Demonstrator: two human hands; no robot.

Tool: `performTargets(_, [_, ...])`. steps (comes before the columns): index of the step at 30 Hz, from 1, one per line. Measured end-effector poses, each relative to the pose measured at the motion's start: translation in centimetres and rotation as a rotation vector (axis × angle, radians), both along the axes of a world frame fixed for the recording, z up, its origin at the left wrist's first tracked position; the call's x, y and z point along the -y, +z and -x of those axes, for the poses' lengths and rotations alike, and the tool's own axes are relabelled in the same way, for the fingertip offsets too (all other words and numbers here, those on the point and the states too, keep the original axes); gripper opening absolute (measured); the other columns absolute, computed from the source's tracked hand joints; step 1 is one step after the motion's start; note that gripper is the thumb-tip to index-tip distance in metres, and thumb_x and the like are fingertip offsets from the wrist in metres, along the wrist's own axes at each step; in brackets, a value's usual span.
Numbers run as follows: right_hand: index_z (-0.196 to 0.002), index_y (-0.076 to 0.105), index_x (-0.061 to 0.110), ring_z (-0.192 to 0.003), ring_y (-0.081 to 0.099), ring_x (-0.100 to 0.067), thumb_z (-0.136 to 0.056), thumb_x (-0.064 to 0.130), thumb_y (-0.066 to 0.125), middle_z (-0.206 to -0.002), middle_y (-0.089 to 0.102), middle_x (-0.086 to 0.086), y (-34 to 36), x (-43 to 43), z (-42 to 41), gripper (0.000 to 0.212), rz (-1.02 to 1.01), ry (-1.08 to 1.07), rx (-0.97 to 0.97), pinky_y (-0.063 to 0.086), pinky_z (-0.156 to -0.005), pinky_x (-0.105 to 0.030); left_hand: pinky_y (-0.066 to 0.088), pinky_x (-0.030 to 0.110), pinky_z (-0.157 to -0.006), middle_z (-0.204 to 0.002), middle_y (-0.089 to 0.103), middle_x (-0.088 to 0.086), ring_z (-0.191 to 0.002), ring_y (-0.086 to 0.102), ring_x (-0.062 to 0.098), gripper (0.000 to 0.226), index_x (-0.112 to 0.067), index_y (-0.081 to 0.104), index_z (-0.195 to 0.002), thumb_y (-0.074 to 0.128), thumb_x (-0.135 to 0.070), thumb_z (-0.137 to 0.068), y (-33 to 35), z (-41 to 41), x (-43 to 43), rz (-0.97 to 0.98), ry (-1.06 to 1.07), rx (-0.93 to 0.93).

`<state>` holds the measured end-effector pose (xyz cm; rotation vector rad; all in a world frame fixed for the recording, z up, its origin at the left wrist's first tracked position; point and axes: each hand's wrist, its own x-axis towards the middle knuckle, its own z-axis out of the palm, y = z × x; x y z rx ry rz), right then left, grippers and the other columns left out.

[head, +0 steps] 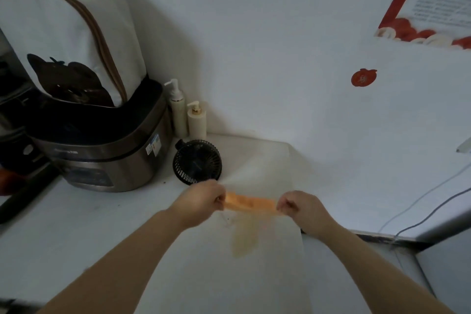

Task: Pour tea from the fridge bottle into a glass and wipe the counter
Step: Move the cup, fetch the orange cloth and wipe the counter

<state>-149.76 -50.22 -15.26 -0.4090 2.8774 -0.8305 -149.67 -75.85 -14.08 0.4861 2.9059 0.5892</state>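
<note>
An orange cloth (248, 203) is stretched level between both hands, just above the white counter (107, 232). My left hand (201, 199) pinches its left end and my right hand (297, 205) pinches its right end. Directly below the cloth a pale brown puddle of tea (243, 239) spreads over the counter toward me. No bottle or glass is in view.
A small black fan (197, 162) stands just behind my left hand. A steel rice cooker (109, 153) with a white bag (68, 38) on top fills the left. Two pump bottles (187, 116) stand by the wall. A white fridge side (382, 135) with cables (420, 206) lies to the right.
</note>
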Motion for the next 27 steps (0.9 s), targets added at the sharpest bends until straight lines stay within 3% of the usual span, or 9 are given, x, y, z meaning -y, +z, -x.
performTargets(3, [-0.094, 0.071, 0.016, -0.094, 0.06, -0.013, -0.086, 0.018, 0.059, -0.102, 0.07, -0.001, -2.8, -0.2, -1.8, 0.015, -0.187, 0.166, 0.164, 0.031, -0.071, -0.005, 0.04, 0.024, -0.083, -0.104, 0.059, 0.0, -0.101, 0.056, 0.02, 0.017, -0.013, 0.064, -0.101, 0.06, -0.022, -0.087, -3.6, -2.7, 0.1, 0.087, -0.09, 0.202])
performTargets(7, [-0.112, 0.067, 0.017, -0.111, 0.056, -0.017, -0.088, 0.026, 0.058, -0.117, 0.065, -0.003, -4.5, 1.0, -2.8, 0.027, -0.287, 0.279, 0.341, 0.036, -0.088, -0.018, 0.038, 0.029, -0.1, -0.131, 0.05, -0.001, -0.12, 0.047, 0.018, 0.037, -0.021, 0.056, -0.123, 0.058, -0.035, -0.089, -6.4, -4.1, -0.3, 0.149, -0.131, 0.375])
performTargets(14, [-0.139, 0.04, 0.011, -0.132, 0.04, -0.025, -0.095, 0.014, 0.034, -0.146, 0.038, -0.007, -9.3, 5.1, -1.6, 0.044, -0.187, 0.054, 0.077, 0.03, -0.109, -0.031, 0.005, 0.028, -0.118, -0.16, 0.006, 0.001, -0.147, 0.004, 0.015, 0.051, -0.015, 0.011, -0.15, 0.023, -0.026, -0.103, -9.4, -2.1, -3.0, 0.121, 0.081, 0.117])
performTargets(16, [-0.13, 0.05, 0.004, -0.122, 0.053, -0.029, -0.084, 0.009, 0.032, -0.135, 0.052, -0.01, -11.5, 6.0, -1.7, 0.049, -0.157, 0.015, -0.011, 0.037, -0.105, -0.034, -0.003, 0.03, -0.119, -0.16, -0.005, 0.002, -0.147, -0.007, 0.016, 0.052, -0.013, 0.003, -0.15, 0.018, -0.026, -0.103, -11.0, -1.5, -3.8, 0.169, 0.09, 0.095])
performTargets(18, [-0.124, 0.05, 0.012, -0.123, 0.052, -0.026, -0.078, 0.018, 0.035, -0.122, 0.062, -0.007, -13.3, 6.6, -1.7, 0.049, -0.17, 0.02, -0.017, 0.026, -0.109, -0.027, -0.008, 0.03, -0.118, -0.158, -0.01, 0.0, -0.147, -0.01, 0.017, 0.052, -0.013, 0.001, -0.15, 0.015, -0.03, -0.102, -12.9, -1.4, -4.5, 0.181, 0.13, 0.093])
performTargets(20, [-0.131, 0.039, 0.021, -0.143, 0.014, -0.017, -0.091, 0.028, 0.029, -0.13, 0.053, -0.002, -14.9, 6.7, -1.8, 0.042, -0.217, -0.022, -0.062, 0.006, -0.112, -0.027, -0.008, 0.029, -0.118, -0.154, 0.006, 0.0, -0.146, 0.014, 0.019, 0.053, -0.011, 0.022, -0.147, 0.009, -0.035, -0.101, -14.7, -1.6, -4.7, 0.157, 0.17, 0.0])
performTargets(22, [-0.141, 0.028, 0.026, -0.144, -0.011, -0.011, -0.098, 0.037, 0.009, -0.136, 0.049, -0.001, -16.0, 6.7, -1.9, 0.047, -0.269, -0.08, -0.135, 0.005, -0.111, -0.031, 0.002, 0.031, -0.116, -0.142, 0.043, 0.004, -0.135, 0.041, 0.023, 0.059, -0.011, 0.051, -0.131, 0.008, -0.035, -0.1, -15.9, -1.8, -4.8, 0.142, 0.145, 0.075])
performTargets(25, [-0.138, 0.033, 0.024, -0.143, -0.013, -0.011, -0.098, 0.039, 0.007, -0.14, 0.047, -0.003, -16.3, 7.7, -1.5, 0.05, -0.341, -0.102, -0.22, 0.006, -0.11, -0.035, 0.006, 0.034, -0.113, -0.138, 0.052, 0.005, -0.135, 0.038, 0.023, 0.052, -0.011, 0.049, -0.131, 0.029, -0.036, -0.091, -17.2, -2.0, -4.5, 0.165, 0.11, 0.06])
performTargets(27, [-0.138, 0.033, 0.023, -0.144, -0.008, -0.013, -0.094, 0.036, 0.022, -0.143, 0.044, -0.003, -16.5, 8.5, -1.4, 0.046, -0.351, -0.079, -0.219, 0.008, -0.111, -0.037, 0.005, 0.034, -0.114, -0.143, 0.046, 0.007, -0.139, 0.034, 0.019, 0.053, -0.008, 0.036, -0.14, 0.022, -0.033, -0.095, -17.5, -2.2, -4.1, 0.159, 0.126, -0.016])
